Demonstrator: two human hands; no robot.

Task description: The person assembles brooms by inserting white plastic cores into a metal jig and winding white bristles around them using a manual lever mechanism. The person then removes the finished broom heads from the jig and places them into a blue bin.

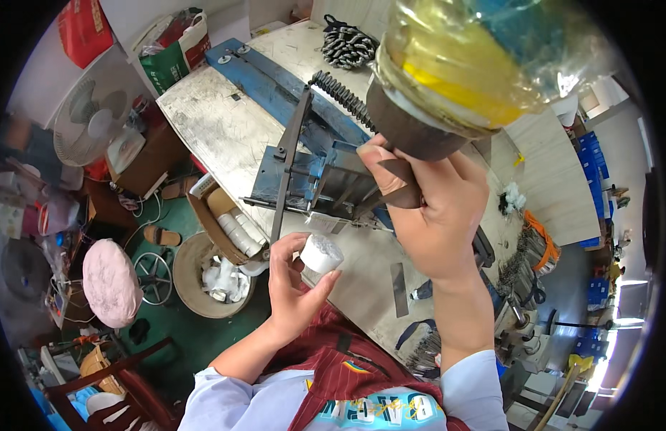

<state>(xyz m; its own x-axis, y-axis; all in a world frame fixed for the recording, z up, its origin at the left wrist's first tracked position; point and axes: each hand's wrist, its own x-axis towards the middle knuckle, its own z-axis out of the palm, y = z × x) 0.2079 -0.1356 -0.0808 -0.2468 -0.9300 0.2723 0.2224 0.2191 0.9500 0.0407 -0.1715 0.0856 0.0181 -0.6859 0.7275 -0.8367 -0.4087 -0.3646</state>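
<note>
My left hand (293, 280) is closed around the side of a short white roll (322, 253), with the thumb in front and the fingers behind. It is near the front edge of the workbench, below a blue metal bench machine (333, 176). My right hand (440, 208) is raised over the bench, its fingers closed about a dark brown curved piece (402, 195). Just above those fingers is a dark brown cylinder (412, 122), topped by a bulging yellow and clear plastic wrapping (469, 65). This hides part of the machine; whether the curved piece joins the cylinder, I cannot tell.
The machine has a long lever (291, 158) and a coil spring (341, 97). Left of the bench are a carton of white rolls (211, 215), a bin (185, 276), a pink stool seat (112, 282) and a fan (92, 118). A metal strip (399, 289) lies on the bench.
</note>
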